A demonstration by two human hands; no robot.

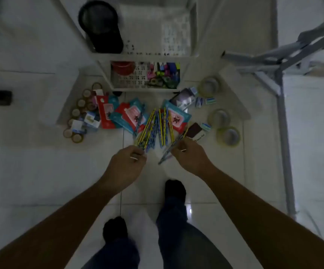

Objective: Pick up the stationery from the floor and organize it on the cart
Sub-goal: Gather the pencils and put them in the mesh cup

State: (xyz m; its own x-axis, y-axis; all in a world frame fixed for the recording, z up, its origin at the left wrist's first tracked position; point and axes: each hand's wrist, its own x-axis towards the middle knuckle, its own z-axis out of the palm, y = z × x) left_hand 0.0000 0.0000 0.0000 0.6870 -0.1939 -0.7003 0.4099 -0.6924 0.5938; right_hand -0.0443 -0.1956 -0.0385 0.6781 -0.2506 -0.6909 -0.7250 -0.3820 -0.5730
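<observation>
L hand point(127, 162) & R hand point(191, 155) grip pencils point(153, 126).

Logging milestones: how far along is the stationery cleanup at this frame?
Done: markers and a red tub sit on the cart's lower shelf. In hand: left hand grips a fan of pencils, right hand pinches loose pencils. Remaining: tape rolls, red-and-teal packets, small boxes on the floor.

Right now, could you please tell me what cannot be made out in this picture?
Head view, dim throughout.
Cart: far part cut off by the top edge.
Small boxes: print too small.
Pencils: count unclear, overlapping, partly under the left hand.
</observation>
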